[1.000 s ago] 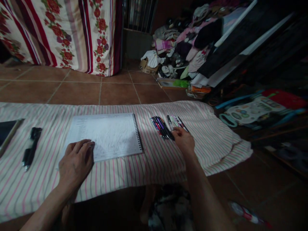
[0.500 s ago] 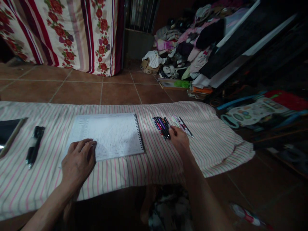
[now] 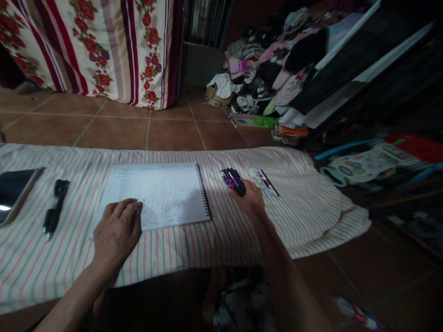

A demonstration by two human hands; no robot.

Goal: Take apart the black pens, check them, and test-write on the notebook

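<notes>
Right hand [image 3: 251, 200] is down on the striped cloth [image 3: 311, 207], fingers curled in over the near end of the dark pens [image 3: 233, 179]. The bundle fans out from the knuckles toward 11 o'clock, lying on the cloth. The fingertips are on it for sure, but from this angle I cannot tell whether they have a real grip or are only pressing on it. At 1 o'clock from that hand, just beside it and apart from the bundle, is a second row of lighter pens [image 3: 266, 183], untouched. Over at 9 o'clock the spiral notebook [image 3: 159, 191] lies open and flat, its wire binding on the side nearest the dark pens. Left hand [image 3: 117, 230] is spread wide, palm down, holding nothing, fingertips resting on the notebook's near left corner and the heel on the cloth. At 9 o'clock from it a black marker [image 3: 55, 207] lies alone, and past that, at the cloth's left edge, a dark tablet [image 3: 14, 189]. At 12 o'clock across the tiled floor [image 3: 166, 131] hangs a floral curtain [image 3: 104, 46]. At 1 o'clock there is a heap of clothes [image 3: 270, 69], and at 3 o'clock a pale toy [image 3: 363, 163] on the floor.
</notes>
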